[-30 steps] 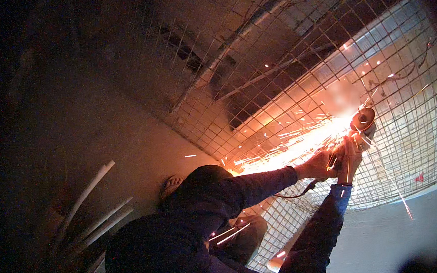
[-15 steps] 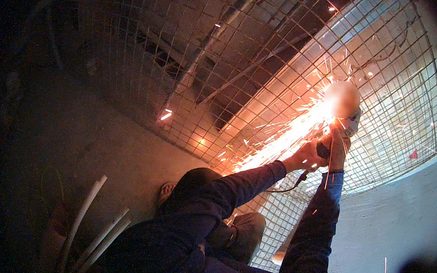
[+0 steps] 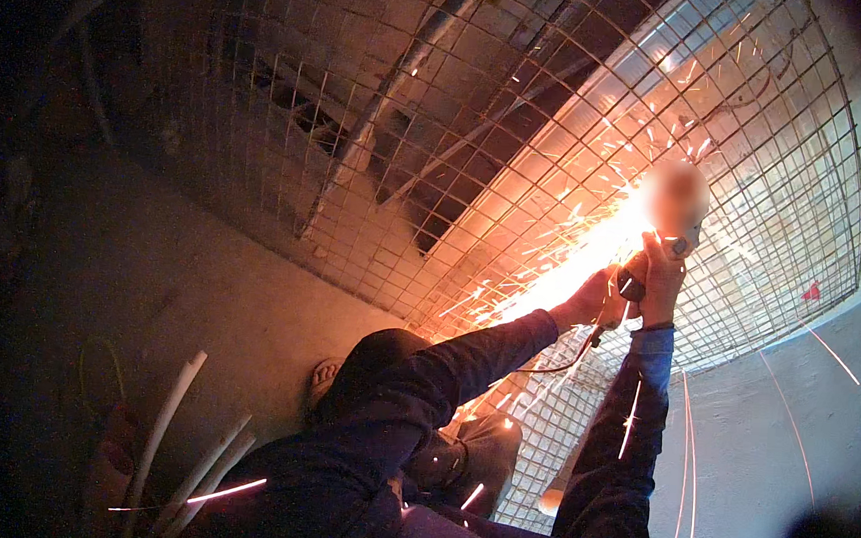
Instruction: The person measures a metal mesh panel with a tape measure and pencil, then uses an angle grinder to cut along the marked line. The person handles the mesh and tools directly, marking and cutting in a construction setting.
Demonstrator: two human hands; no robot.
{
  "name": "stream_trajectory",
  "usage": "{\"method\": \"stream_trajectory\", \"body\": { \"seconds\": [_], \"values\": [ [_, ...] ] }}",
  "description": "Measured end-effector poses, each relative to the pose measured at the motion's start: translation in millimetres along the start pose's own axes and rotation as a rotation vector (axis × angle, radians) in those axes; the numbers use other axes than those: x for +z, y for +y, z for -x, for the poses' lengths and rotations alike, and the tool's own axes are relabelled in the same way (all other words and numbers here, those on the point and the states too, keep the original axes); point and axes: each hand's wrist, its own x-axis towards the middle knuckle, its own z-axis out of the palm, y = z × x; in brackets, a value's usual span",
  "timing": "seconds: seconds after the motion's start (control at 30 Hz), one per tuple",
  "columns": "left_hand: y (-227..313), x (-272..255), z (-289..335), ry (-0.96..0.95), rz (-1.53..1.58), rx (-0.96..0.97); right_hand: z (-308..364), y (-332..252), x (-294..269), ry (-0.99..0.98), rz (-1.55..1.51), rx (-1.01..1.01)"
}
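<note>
With both arms stretched toward the upper right, I hold a corded angle grinder (image 3: pixel 632 279) against the wire mesh (image 3: pixel 518 126). My left hand (image 3: pixel 589 300) is closed around the rear of its dark body. Farther forward, my right hand (image 3: pixel 662 283) wraps the tool near its light-coloured head. A bright stream of sparks (image 3: pixel 589 264) flies from the front of the grinder down to the left. The disc and the spot it touches are hidden by glare and a blurred patch. A black cord (image 3: pixel 568 364) trails from the rear of the tool.
Wire mesh curves across the upper right, with a pale metal beam (image 3: pixel 557 139) and pipes (image 3: pixel 387 94) behind it. A pale blue wall (image 3: pixel 776 418) rises at right. Several light tubes (image 3: pixel 170 411) stand at lower left. My bent legs (image 3: pixel 473 459) are below the arms.
Both hands have shifted slightly down and left in the picture, still gripping the grinder. Sparks keep streaming, and more streaks now fall at the lower right.
</note>
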Motion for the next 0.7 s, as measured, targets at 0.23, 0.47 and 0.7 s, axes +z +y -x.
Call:
{"method": "stream_trajectory", "body": {
  "seconds": [0.23,0.47,0.7],
  "values": [
    [-19,2,2,0.121,-0.195,0.066,4,15,-3,-0.036,0.078,0.106],
    [-16,4,4,0.102,-0.297,0.01,21,-24,-5,0.084,-0.202,0.186],
    [16,-1,14,0.034,-0.404,0.032,35,-44,-7,0.118,-0.468,0.299]
  ]
}}
